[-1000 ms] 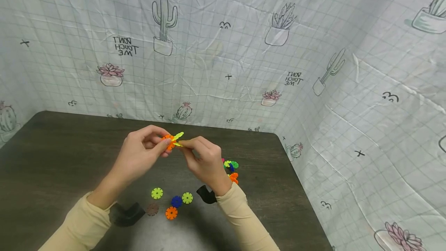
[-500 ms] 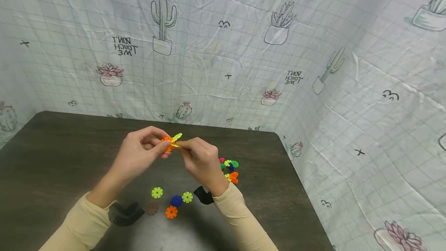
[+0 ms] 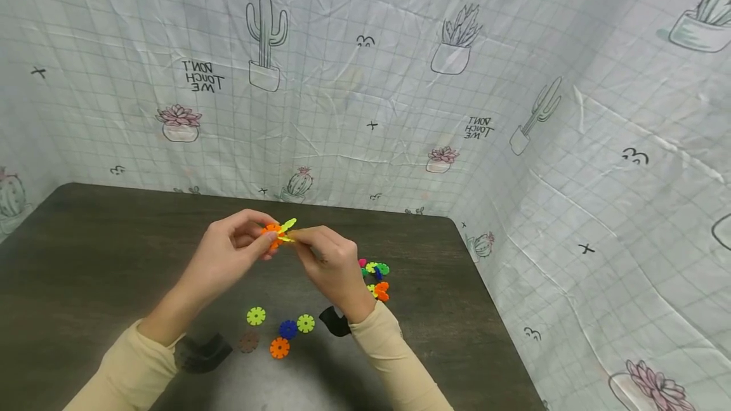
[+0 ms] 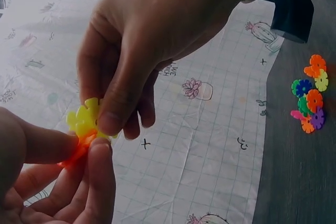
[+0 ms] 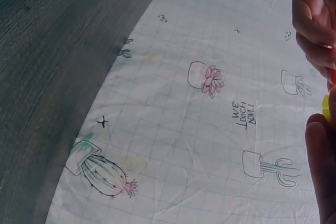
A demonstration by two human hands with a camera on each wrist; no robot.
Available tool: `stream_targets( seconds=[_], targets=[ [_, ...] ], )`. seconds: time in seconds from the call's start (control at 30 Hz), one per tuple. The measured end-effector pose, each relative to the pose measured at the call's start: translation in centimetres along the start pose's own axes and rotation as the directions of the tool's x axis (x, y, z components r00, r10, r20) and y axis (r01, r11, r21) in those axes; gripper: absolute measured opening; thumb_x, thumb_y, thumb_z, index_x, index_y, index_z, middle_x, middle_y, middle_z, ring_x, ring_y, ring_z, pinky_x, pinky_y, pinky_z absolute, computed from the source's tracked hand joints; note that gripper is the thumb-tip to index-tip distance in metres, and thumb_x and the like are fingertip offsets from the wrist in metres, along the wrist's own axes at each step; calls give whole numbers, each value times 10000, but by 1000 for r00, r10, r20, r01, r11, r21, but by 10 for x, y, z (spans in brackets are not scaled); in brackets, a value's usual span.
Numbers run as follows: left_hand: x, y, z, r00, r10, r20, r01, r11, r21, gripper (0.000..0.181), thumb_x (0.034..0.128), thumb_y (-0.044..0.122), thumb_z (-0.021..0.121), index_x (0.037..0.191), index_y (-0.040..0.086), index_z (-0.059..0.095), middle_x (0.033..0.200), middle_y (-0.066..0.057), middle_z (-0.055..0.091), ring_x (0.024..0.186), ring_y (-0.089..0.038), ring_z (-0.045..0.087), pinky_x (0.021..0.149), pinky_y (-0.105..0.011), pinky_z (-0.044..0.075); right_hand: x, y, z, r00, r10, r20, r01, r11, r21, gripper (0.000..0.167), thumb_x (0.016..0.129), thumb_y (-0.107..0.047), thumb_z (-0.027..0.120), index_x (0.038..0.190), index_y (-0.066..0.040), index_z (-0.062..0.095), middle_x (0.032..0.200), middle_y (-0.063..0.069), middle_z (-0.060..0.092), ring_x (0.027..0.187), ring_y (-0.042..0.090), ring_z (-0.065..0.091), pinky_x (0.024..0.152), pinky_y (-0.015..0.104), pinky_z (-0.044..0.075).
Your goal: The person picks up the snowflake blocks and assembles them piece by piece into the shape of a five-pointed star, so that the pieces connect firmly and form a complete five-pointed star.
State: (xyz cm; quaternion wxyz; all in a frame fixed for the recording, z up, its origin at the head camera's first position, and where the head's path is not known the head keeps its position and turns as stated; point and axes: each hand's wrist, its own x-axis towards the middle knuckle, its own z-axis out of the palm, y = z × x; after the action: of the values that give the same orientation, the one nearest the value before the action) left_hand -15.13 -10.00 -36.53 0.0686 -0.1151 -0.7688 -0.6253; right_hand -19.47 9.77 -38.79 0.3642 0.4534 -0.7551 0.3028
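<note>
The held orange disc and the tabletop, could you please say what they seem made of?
Orange disc: probably plastic, by its bright, even colour and notched edge; finish unclear.
Tabletop: perhaps wood or laminate, by its dark streaks; satin, with a pale sheen.

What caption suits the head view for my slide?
Left hand holding an orange disc, right hand pinching a yellow disc, above a dark table.

Orange disc (image 3: pixel 275 228), one: flat, rim notched; held aloft, pinched in the left hand (image 3: pixel 231 247), which partly covers it. 
Upper yellow disc (image 3: pixel 289 225), one: bright, rim notched; nearly edge-on in the head view, slanting up and rightward from the orange disc. 
Lower yellow disc (image 3: pixel 285 239), one: thin, nearly edge-on, just below the upper; outer end pinched in the right hand (image 3: pixel 333 262). Joints between discs hidden by fingers.
</note>
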Motion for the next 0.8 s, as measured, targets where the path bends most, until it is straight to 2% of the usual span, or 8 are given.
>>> stream_targets(
  seconds=[0.33,0.4,0.47,0.53,0.6,0.7,0.77,0.8],
  targets=[
    [-3,-3,-9,999,30,-25,-29,998,49,201,985,184,685,1151,71,685,948,-124,708,787,-130,707,735,-283,614,-9,4,-3,995,73,66,-75,997,21,470,742,-255,911,1096,-61,670,1008,48,683,854,127,668,800,164,561],
    [-3,-3,-10,999,37,-36,-35,998,54,199,987,180,682,1156,76,688,940,-113,706,759,-145,697,721,-277,611,-14,6,-5,981,133,139,-134,991,-6,507,743,-315,913,1115,-74,666,1038,33,673,920,141,647,834,206,559],
    [-4,-2,-12,998,38,-43,-35,998,56,208,990,187,678,1170,84,691,939,-99,703,733,-158,683,704,-277,605,-21,8,-6,938,207,279,-203,978,-45,502,759,-368,897,1122,-101,674,1072,4,673,982,145,638,874,247,554],
    [-5,-1,-13,998,35,-45,-33,998,53,220,994,189,673,1188,88,692,947,-92,700,724,-168,674,697,-272,599,-29,10,-4,841,278,464,-255,960,-113,486,779,-414,874,1129,-137,683,1104,-17,671,1029,149,625,910,283,542],
    [-5,1,-14,999,28,-41,-26,999,44,231,997,191,669,1204,91,692,958,-95,698,730,-174,675,703,-274,600,-38,11,-1,681,332,653,-274,942,-194,481,785,-442,862,1139,-172,680,1126,-31,656,1012,140,625,900,281,539],
    [-6,2,-13,999,15,-34,-14,999,36,240,999,190,665,1218,96,689,981,-112,693,752,-174,678,717,-271,605,-53,12,8,402,382,832,-271,918,-291,495,777,-442,869,1164,-211,665,1142,-36,614,943,112,615,844,248,539],
    [-6,2,-13,999,11,-30,-10,999,36,244,1000,192,663,1225,100,687,1001,-130,694,763,-172,680,724,-269,607,-63,13,14,265,413,871,-285,897,-338,490,772,-405,884,1167,-229,655,1137,-36,581,894,89,598,801,226,538],
    [-6,2,-12,1000,10,-27,-9,999,36,246,1001,193,662,1229,102,686,1010,-133,696,765,-171,681,725,-269,607,-67,14,17,222,430,875,-302,884,-358,489,766,-387,892,1165,-237,653,1127,-38,569,878,80,583,787,221,533]
  ],
)
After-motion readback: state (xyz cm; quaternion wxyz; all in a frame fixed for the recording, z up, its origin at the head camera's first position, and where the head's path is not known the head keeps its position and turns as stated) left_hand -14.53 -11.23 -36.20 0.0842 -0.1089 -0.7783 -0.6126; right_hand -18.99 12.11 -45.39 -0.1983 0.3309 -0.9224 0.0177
